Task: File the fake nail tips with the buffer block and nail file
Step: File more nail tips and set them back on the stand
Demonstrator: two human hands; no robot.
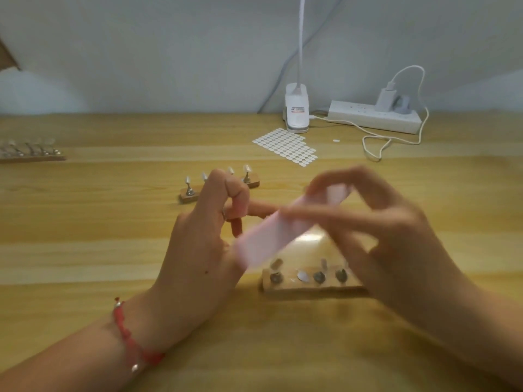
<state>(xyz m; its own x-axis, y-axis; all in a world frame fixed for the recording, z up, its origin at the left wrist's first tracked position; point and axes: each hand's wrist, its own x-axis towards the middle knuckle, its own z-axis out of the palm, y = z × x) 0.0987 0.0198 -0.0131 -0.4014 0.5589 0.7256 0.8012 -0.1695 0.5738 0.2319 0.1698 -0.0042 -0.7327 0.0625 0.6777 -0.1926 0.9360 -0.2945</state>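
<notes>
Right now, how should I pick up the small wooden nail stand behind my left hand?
Pinch its wooden base at the exposed right end, coming from the right. Upright posts carrying nail tips line the top, and your left hand covers the middle.

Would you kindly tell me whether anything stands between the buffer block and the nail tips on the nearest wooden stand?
Nothing visible does. The right hand holds the buffer block above the stand, with open air down to the nail tips; that hand hides the stand's right end.
</notes>
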